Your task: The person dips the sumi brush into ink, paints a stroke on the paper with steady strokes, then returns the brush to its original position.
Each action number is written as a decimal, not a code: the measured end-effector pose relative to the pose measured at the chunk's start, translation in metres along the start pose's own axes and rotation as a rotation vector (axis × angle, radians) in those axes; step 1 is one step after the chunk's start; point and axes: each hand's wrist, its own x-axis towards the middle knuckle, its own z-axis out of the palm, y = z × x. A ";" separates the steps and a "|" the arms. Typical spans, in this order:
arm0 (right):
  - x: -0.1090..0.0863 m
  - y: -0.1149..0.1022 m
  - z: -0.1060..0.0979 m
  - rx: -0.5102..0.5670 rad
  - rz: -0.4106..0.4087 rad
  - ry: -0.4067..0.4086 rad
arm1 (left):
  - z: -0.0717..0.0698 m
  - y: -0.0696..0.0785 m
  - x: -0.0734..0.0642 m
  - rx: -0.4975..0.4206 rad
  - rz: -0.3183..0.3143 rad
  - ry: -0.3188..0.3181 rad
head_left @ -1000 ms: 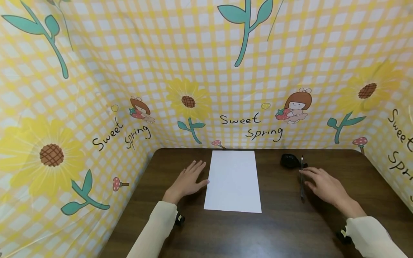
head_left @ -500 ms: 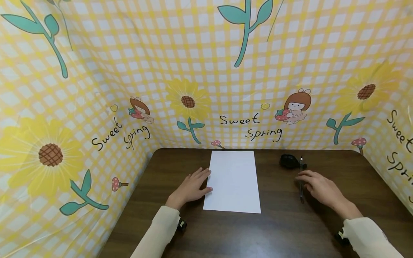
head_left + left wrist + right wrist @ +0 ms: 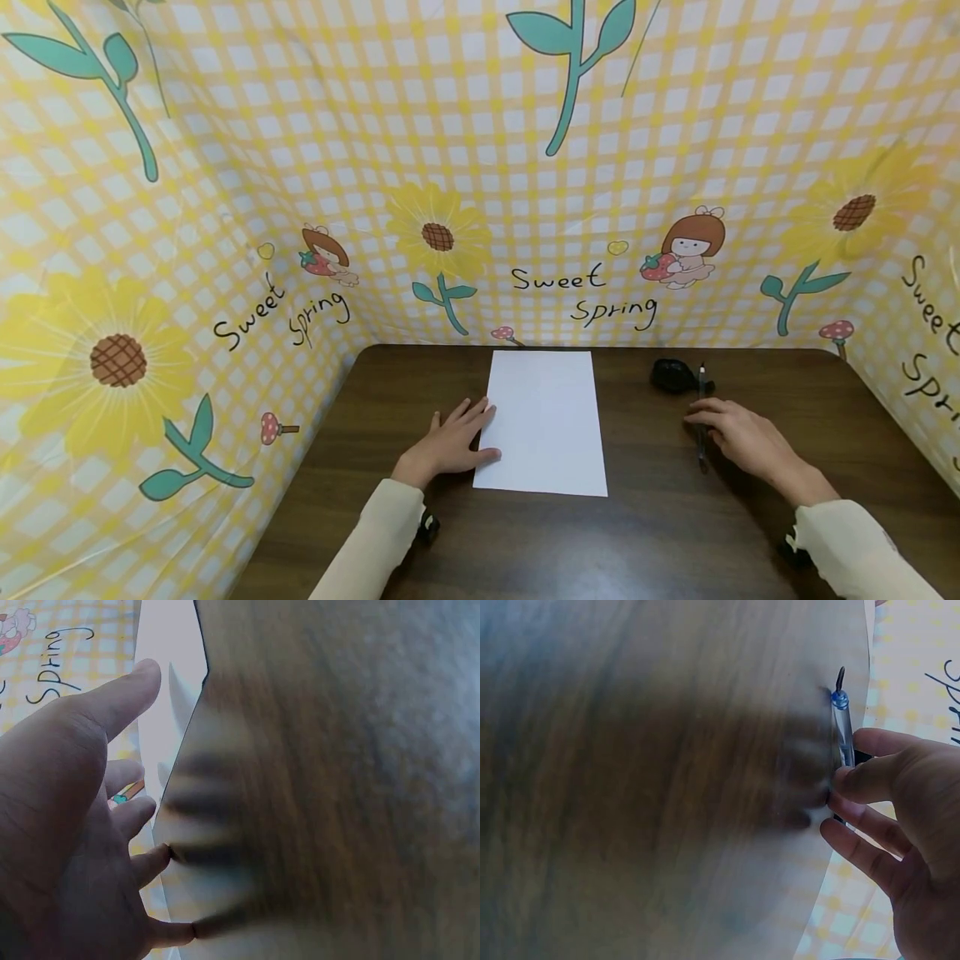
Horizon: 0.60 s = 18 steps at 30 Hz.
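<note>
A white sheet of paper (image 3: 540, 425) lies on the brown table (image 3: 547, 542). My left hand (image 3: 447, 444) rests across its left edge, fingers spread, the thumb over the paper. To the right lies a slim pen (image 3: 702, 382), pointing away from me. My right hand (image 3: 742, 437) pinches it between thumb and fingers. Up close in the right wrist view, the pen (image 3: 841, 724) has a clear barrel, a blue collar and a thin dark tip, while the fingers cover its other end. A shiny black object (image 3: 673, 376) sits just left of the pen's far end.
Yellow checked cloth (image 3: 480, 167) with flowers and "Sweet Spring" lettering hangs behind the table and along both sides. The sheet's far edge reaches the table's back edge. A dark band with a camera (image 3: 427, 527) sits at my left wrist.
My left hand has slid right and toward me, from beside the paper onto its left edge. The right hand has drawn slightly nearer to me along the pen, its fingers closing in.
</note>
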 end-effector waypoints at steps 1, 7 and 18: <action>0.000 0.001 0.000 -0.004 -0.004 0.000 | 0.001 0.000 0.000 0.003 -0.002 -0.004; 0.003 0.004 0.002 -0.015 -0.012 -0.012 | 0.003 0.002 0.001 0.025 -0.004 -0.022; 0.006 0.006 0.005 -0.055 -0.046 0.017 | 0.005 0.001 0.003 0.019 -0.010 -0.017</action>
